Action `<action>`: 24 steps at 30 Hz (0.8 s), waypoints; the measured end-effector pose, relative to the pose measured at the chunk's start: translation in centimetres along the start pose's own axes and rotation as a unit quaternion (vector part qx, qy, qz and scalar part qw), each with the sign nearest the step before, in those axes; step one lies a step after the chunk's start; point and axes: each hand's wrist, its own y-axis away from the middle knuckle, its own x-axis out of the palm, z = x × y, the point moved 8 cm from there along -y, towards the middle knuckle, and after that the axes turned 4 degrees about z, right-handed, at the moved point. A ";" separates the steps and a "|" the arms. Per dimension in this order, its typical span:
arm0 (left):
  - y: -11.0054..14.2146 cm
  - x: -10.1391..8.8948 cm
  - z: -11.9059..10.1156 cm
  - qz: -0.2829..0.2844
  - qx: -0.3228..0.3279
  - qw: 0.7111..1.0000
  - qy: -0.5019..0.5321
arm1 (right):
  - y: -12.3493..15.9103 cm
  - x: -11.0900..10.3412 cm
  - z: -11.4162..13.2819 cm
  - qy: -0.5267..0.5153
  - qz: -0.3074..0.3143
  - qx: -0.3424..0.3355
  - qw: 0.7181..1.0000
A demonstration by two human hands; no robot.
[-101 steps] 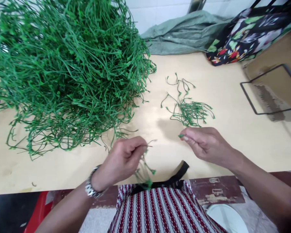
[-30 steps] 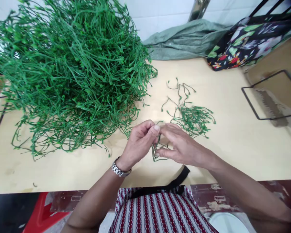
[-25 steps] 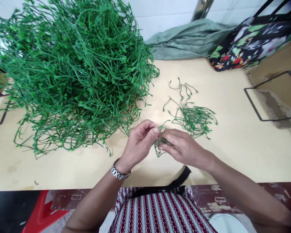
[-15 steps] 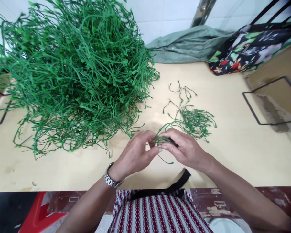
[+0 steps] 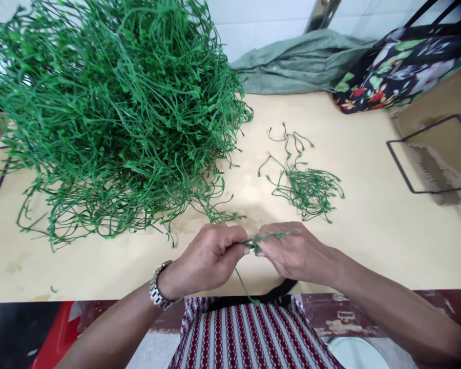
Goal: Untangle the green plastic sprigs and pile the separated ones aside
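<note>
Several thin green plastic-looking stems point(image 5: 269, 236) with small knobbed ends stretch between my two hands, near the table's front edge. My left hand point(image 5: 211, 256), wearing a metal watch point(image 5: 160, 285) on its wrist, is closed on them; one strand hangs down from it toward my striped clothing. My right hand point(image 5: 292, 251) pinches the other part of the stems, its fingertips a small gap from the left ones. A large tangled heap of the same green stems point(image 5: 126, 113) fills the table's left side. Beyond my right hand lies a small loose pile of stems point(image 5: 313, 189).
A grey-green cloth point(image 5: 292, 64) lies along the wall at the back. At the right are a black floral bag point(image 5: 392, 77), a cardboard box point(image 5: 441, 138) and a black wire frame point(image 5: 405, 171). A red stool point(image 5: 56, 333) stands below the table at left.
Both hands have come nearer to my body, and their fingers have closed tighter on the stems. One strand now hangs past the table edge. The small pile looks the same.
</note>
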 end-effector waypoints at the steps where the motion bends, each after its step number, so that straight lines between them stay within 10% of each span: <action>1: 0.2 0.3 -0.3 0.022 0.004 1.000 -0.017 | 0.1 0.1 0.2 -0.004 0.017 -0.006 1.000; 13: 1.1 1.5 -2.9 0.110 0.076 0.987 -0.090 | 1.2 -0.2 1.3 -0.053 0.104 -0.039 0.992; 24: -0.1 1.3 0.6 0.088 -0.062 0.988 0.113 | 1.0 -0.8 -2.0 -0.183 0.053 0.059 0.980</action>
